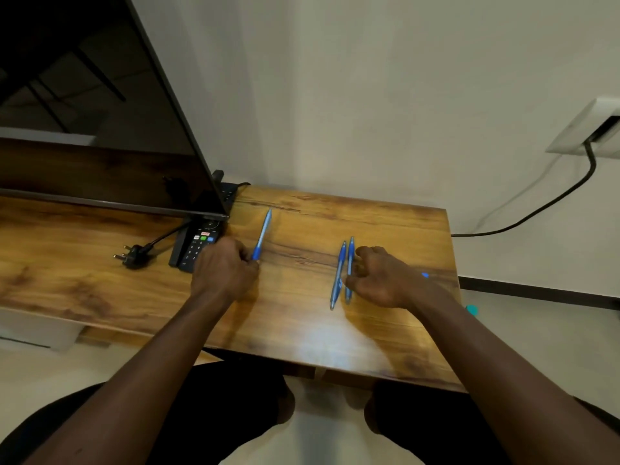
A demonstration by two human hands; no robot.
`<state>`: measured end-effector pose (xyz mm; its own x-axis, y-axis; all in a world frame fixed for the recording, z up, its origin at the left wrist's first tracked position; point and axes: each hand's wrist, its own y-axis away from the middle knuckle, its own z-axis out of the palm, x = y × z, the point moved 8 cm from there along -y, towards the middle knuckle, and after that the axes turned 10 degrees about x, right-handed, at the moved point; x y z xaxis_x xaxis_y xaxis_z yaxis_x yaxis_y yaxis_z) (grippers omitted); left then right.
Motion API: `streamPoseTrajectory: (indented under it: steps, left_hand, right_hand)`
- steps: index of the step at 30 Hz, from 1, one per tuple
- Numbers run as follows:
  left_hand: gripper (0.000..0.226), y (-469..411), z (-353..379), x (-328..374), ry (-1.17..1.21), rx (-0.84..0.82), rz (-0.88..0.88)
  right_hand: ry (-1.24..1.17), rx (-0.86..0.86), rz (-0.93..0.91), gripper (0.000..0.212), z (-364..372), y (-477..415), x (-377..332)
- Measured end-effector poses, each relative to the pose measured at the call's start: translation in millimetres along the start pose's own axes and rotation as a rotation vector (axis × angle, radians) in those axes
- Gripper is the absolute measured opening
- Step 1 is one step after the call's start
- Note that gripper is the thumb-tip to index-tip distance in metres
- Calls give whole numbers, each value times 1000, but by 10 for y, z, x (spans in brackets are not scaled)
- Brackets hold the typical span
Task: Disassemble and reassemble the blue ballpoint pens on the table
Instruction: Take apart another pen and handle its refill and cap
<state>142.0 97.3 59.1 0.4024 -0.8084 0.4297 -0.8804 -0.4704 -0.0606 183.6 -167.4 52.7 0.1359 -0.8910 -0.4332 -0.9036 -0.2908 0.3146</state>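
Three blue ballpoint pens lie on the wooden table point(302, 330). One pen point(262, 233) lies alone left of centre, pointing away from me. My left hand point(224, 268) is closed, its fingertips pinching that pen's near end. Two more pens lie side by side to the right, the left one point(338, 273) untouched. My right hand point(382, 278) curls its thumb and fingers around the middle of the right one point(351, 251), hiding part of its barrel. All three pens look whole.
A large dark TV screen point(100, 112) stands at the back left. Beside my left hand lie a black remote point(198, 245) and a loose plug point(132, 255). A small blue spot point(425, 275) shows by my right wrist. The table's right edge is close.
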Motion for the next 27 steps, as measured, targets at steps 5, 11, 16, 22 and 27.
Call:
streamPoseTrajectory:
  steps: [5, 11, 16, 22, 27]
  left_hand:
    - [10, 7, 49, -10, -40, -8, 15]
    - [19, 25, 49, 49, -102, -54, 20]
    - [49, 77, -68, 239, -213, -5, 107]
    - [31, 319, 79, 645, 142, -89, 91]
    - [34, 568, 432, 784, 149, -223, 109]
  right_hand:
    - [33, -10, -49, 62, 60, 20, 15]
    - [26, -14, -77, 62, 34, 31, 19]
    - [2, -10, -67, 61, -15, 41, 28]
    - [-32, 87, 3, 46, -111, 1, 54]
    - [-28, 172, 98, 40, -103, -74, 97]
